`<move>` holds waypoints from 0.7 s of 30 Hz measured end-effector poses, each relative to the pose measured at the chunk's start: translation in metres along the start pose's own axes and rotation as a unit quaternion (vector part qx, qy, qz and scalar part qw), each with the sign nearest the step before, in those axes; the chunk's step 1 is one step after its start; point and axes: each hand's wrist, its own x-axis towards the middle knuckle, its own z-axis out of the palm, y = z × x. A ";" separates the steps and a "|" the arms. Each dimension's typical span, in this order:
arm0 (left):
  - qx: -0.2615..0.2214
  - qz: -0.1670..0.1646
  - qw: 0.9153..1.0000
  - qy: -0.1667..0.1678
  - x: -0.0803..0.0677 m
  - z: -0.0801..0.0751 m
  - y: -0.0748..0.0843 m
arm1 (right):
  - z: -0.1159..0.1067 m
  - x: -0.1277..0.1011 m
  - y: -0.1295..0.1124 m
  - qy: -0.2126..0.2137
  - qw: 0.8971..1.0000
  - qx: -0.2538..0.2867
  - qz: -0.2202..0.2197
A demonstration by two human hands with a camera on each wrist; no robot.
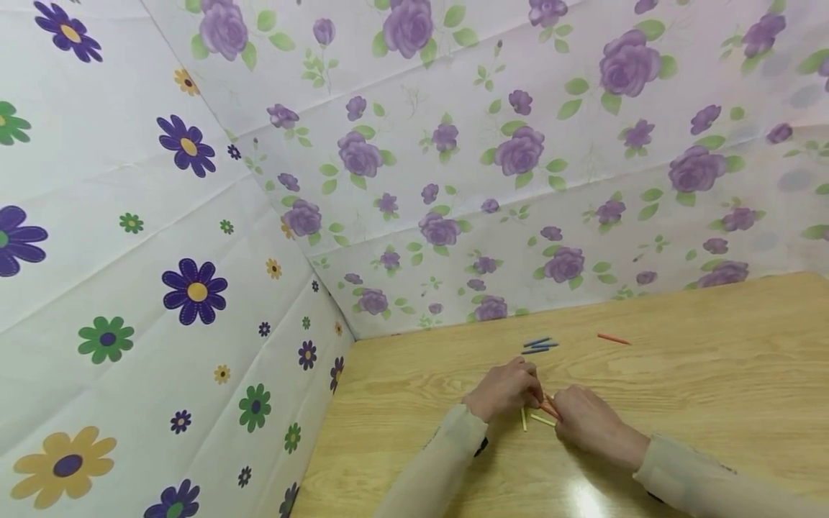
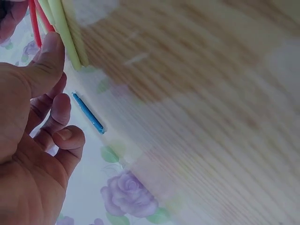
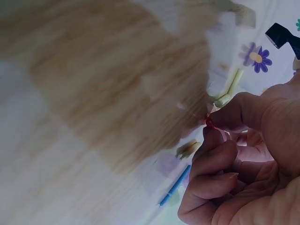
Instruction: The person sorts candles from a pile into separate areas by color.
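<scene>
While watching head view, I'm seeing left hand (image 1: pixel 501 392) and right hand (image 1: pixel 586 421) both pinching thin red and yellow plastic sticks (image 1: pixel 544 414) over wooden table (image 1: pixel 712 374); blue sticks (image 1: pixel 539 345) lying near.

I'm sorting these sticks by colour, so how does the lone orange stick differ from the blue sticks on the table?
The orange stick lies alone, far to the right; the blue sticks lie together in a small bunch. The blue sticks lie just beyond the left hand, while the orange stick is well away from both hands. Colour differs too: orange against blue. Both lie flat on the wooden table, untouched, and look alike in shape.
</scene>
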 end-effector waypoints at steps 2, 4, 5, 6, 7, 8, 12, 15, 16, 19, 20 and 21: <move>0.001 0.002 1.000 0.002 -0.001 0.001 -0.001 | 0.004 0.001 0.005 -0.002 1.000 0.006 0.007; 0.000 0.005 1.000 0.008 -0.002 0.004 -0.002 | 0.001 0.000 0.002 0.000 1.000 0.008 0.014; -0.002 0.006 1.000 0.011 -0.002 0.005 -0.003 | -0.002 -0.001 0.000 -0.004 1.000 0.011 0.020; -0.005 0.006 1.000 0.013 -0.002 0.005 -0.004 | -0.009 -0.002 -0.007 -0.006 1.000 0.012 0.024; -0.010 0.006 1.000 0.015 -0.003 0.005 -0.004 | -0.018 -0.005 -0.016 -0.014 0.999 0.020 0.034; -0.014 0.006 1.000 0.018 -0.003 0.006 -0.005 | -0.028 -0.008 -0.025 -0.019 0.999 0.027 0.040; -0.034 0.002 0.999 0.020 -0.004 0.005 -0.006 | -0.033 -0.007 -0.025 -0.021 0.998 0.039 0.050; -0.046 -0.003 0.999 0.020 -0.005 0.004 -0.007 | -0.037 -0.006 -0.025 -0.021 0.997 0.052 0.054; -0.051 -0.005 0.998 0.019 -0.005 0.004 -0.007 | -0.038 -0.005 -0.025 -0.022 0.997 0.053 0.053; -0.062 -0.012 0.998 0.016 -0.005 0.003 -0.009 | -0.041 -0.004 -0.024 -0.029 0.996 0.057 0.057; -0.065 -0.014 0.998 0.015 -0.005 0.003 -0.009 | -0.041 -0.004 -0.024 -0.029 0.996 0.056 0.057; -0.068 -0.016 0.997 0.014 -0.006 0.002 -0.010 | -0.042 -0.004 -0.023 -0.030 0.996 0.055 0.057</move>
